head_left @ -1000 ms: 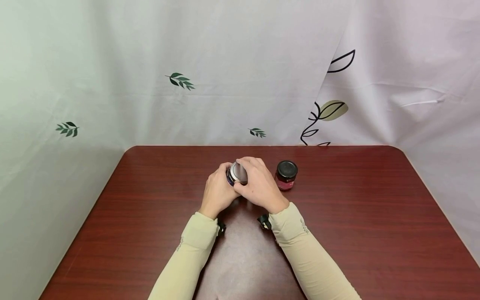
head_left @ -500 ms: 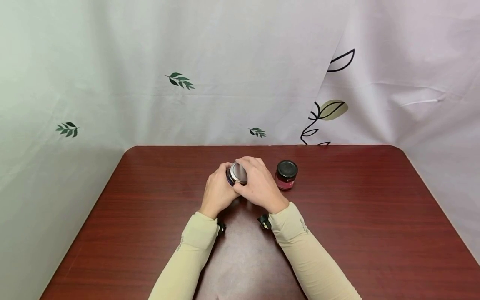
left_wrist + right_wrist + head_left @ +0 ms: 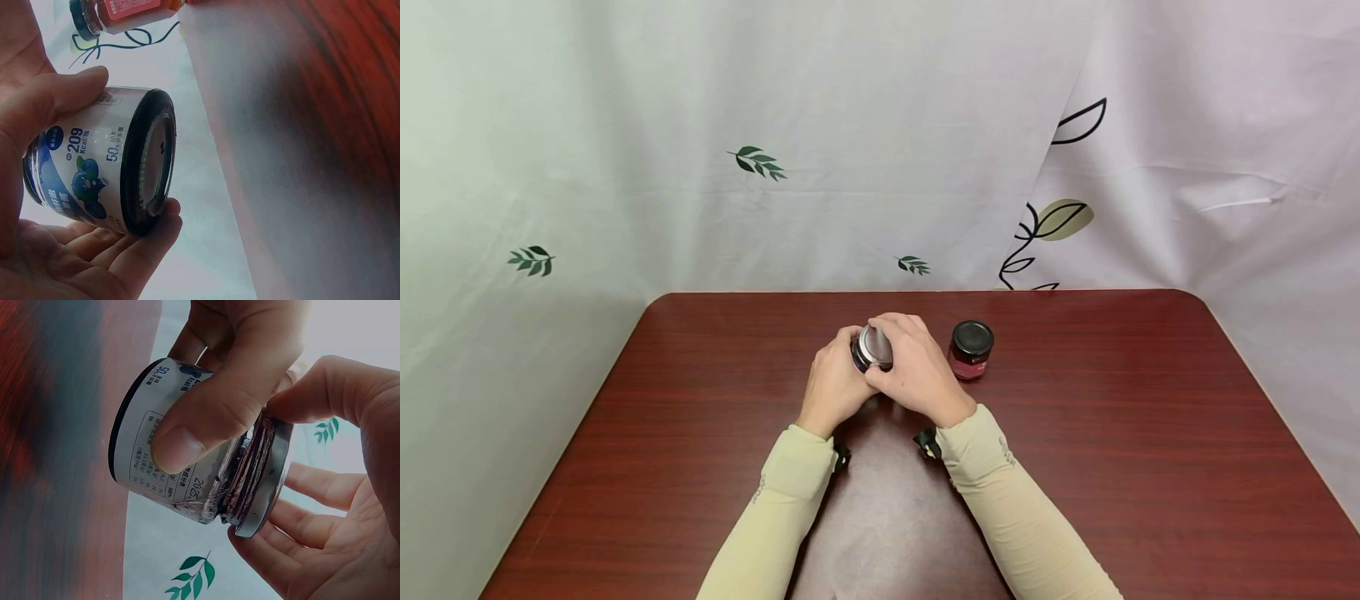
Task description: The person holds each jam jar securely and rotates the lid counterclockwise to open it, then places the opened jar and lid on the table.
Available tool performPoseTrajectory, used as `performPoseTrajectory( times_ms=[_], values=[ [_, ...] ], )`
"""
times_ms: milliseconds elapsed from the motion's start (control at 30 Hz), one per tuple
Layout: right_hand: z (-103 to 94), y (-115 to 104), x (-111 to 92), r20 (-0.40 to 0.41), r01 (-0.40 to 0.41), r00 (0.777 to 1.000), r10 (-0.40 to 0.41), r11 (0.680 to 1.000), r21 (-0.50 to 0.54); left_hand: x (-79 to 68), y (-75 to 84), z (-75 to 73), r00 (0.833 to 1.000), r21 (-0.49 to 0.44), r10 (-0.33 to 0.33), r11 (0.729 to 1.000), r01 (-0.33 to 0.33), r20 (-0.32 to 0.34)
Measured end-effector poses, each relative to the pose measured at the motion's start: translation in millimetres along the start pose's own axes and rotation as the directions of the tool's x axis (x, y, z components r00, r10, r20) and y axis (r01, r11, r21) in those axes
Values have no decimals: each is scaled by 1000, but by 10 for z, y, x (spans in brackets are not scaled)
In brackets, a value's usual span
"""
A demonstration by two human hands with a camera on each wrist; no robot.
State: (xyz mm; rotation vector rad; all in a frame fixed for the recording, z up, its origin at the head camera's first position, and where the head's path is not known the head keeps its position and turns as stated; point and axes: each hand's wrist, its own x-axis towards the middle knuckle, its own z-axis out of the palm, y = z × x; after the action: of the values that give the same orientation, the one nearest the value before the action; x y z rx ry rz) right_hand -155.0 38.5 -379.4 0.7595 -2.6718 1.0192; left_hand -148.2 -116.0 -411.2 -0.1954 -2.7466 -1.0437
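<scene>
A small glass jar [image 3: 87, 156] with a blueberry label and a silver lid [image 3: 876, 345] is held between both hands, raised off the table. My left hand [image 3: 838, 379] grips the jar's body, its thumb pressed along the printed label in the right wrist view. My right hand [image 3: 917, 371] holds the lid, thumb and fingertips at the edge of its metal rim [image 3: 272, 481]. Dark residue and thread-like ridges show at the neck, between the label and that rim. Seen from the left wrist, the jar lies tilted with its base toward the camera.
A second jar [image 3: 971, 350] with a black lid and a pinkish-red label stands on the table just right of my right hand. The reddish-brown wooden table [image 3: 1112, 433] ends at a white curtain [image 3: 850, 208] with leaf prints.
</scene>
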Motion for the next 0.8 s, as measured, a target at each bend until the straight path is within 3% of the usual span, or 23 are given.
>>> performPoseTrajectory(
  times_ms=[800],
  values=[
    [-2,7,2,-6,3,1000,-3,1000,6,-2,-8,-1,1000,-6,-4,1000,4,6]
  ],
)
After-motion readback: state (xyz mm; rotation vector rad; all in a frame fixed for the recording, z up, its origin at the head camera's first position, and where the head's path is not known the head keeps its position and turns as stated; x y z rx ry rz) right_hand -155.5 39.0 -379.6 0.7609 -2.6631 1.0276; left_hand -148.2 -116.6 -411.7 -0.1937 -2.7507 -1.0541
